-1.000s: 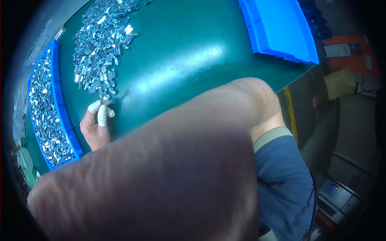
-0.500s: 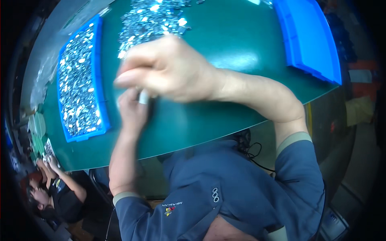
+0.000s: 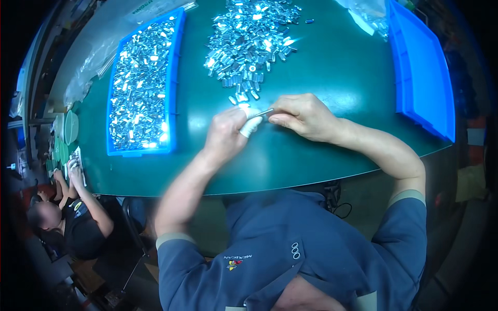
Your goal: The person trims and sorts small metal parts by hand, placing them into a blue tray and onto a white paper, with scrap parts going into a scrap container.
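Between my two hands, over the green table, a slim silvery metal piece (image 3: 265, 112) shows. My left hand (image 3: 226, 130) is closed on it, with white covers on the thumb and a finger. At its other end my right hand (image 3: 307, 117) pinches with bare thumb and forefinger; the fingertips partly hide what is between them. Just beyond my left fingertips lie a few short metal tubes (image 3: 243, 96), at the near end of a large heap of shiny metal tubes (image 3: 244, 44).
A blue tray (image 3: 177, 78) full of small metal parts lies left. On the right edge a blue tray (image 3: 423, 67) stands tilted. Clear plastic bags (image 3: 369, 15) lie at the far right, plastic sheeting (image 3: 111, 39) at far left. Another person (image 3: 78, 228) works at lower left.
My right hand, before crossed over my left hand, has moved right and now meets its fingertips. My left hand has come into plain sight. The whole view has shifted, too.
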The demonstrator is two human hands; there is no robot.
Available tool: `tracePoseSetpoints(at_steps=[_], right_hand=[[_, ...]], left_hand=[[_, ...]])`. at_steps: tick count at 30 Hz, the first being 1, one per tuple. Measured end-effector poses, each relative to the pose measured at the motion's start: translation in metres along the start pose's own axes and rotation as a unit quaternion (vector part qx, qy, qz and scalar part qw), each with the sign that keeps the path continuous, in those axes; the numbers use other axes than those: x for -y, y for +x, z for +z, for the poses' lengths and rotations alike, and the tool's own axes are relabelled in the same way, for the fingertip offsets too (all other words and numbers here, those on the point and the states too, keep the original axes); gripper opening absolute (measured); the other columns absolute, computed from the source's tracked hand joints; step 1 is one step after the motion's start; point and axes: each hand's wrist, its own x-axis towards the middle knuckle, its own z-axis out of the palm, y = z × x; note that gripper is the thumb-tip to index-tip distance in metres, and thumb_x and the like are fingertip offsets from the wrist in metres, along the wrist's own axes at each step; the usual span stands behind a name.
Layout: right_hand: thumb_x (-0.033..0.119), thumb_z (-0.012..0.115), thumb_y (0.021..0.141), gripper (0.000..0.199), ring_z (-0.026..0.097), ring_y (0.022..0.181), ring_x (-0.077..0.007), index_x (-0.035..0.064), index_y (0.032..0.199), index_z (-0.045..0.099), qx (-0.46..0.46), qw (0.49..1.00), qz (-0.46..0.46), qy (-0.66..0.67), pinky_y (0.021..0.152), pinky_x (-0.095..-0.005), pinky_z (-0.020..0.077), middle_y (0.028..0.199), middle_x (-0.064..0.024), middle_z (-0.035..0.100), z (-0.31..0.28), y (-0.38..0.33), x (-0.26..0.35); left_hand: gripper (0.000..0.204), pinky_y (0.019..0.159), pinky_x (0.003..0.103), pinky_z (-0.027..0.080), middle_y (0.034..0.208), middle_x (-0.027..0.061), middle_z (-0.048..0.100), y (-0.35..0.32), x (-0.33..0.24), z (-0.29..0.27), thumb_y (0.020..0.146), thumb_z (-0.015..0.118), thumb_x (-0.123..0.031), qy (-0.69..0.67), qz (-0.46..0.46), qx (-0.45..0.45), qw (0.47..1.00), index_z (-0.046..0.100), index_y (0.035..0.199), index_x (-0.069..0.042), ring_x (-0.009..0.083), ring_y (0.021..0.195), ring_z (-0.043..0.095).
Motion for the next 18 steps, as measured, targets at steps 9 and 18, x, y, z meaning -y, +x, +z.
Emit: tracePoseSetpoints(at_steps=[9, 18], right_hand=[[0.012, 0.071, 0.095, 0.013, 0.069, 0.075, -0.0270, -0.0001, 0.098, 0.073, 0.030, 0.998, 0.022, 0.043, 0.068, -0.0378, 0.0527, 0.084, -0.0132, 0.071, -0.001, 0.014, -0.002], [0.014, 0.061, 0.105, 0.020, 0.061, 0.067, -0.0083, 0.0003, 0.095, 0.071, -0.020, 0.953, 0.227, 0.202, 0.059, -0.0248, 0.0488, 0.078, -0.0046, 0.067, -0.005, 0.009, -0.016]], left_hand=[[0.016, 0.066, 0.041, 0.053, 0.085, 0.0127, 0.071, -0.001, 0.000, 0.001, 0.086, 0.080, -0.009, 0.055, 0.022, -0.020, 0.998, 0.075, 0.101, -0.004, 0.0308, 0.074, 0.068], [0.030, 0.076, 0.041, 0.054, 0.099, 0.0091, 0.067, 0.008, 0.011, -0.043, 0.076, 0.086, -0.011, 0.174, -0.056, -0.054, 0.982, 0.074, 0.104, -0.007, 0.0283, 0.091, 0.065]])
